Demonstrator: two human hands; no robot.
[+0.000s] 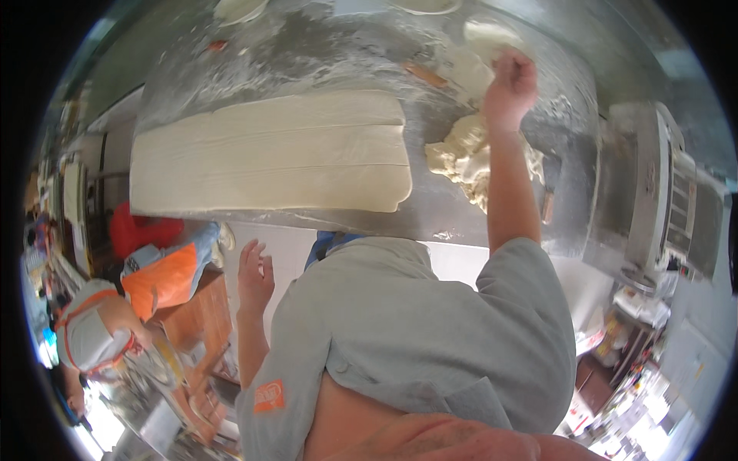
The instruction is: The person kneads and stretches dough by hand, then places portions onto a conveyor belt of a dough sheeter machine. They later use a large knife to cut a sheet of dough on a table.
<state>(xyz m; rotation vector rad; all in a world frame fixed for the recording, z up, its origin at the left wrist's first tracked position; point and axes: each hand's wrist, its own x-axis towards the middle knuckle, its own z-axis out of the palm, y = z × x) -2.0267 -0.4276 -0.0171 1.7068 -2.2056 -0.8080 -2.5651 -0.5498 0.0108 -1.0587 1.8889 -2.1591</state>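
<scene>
A broad sheet of rolled dough point(271, 152) lies on the floured metal table point(323, 52), with two lengthwise lines dividing it into strips. My right hand point(512, 80) reaches over the table beside a pile of white flour point(490, 33). Its fingers are curled, and whether any flour is inside them is hidden. Under my right forearm sits a rough, lumpy mass of dough point(461, 152), partly covered by the arm. My left hand point(255, 274) hangs off the table's near edge, fingers loosely apart, holding nothing.
A wooden handle point(425, 75) lies behind the dough sheet. A dough scraper point(548, 206) with a wooden handle rests right of the lumpy dough. Pale bowls point(241, 8) stand at the far edge. A metal machine point(651, 184) adjoins the right side. Another person point(95, 328) works at left.
</scene>
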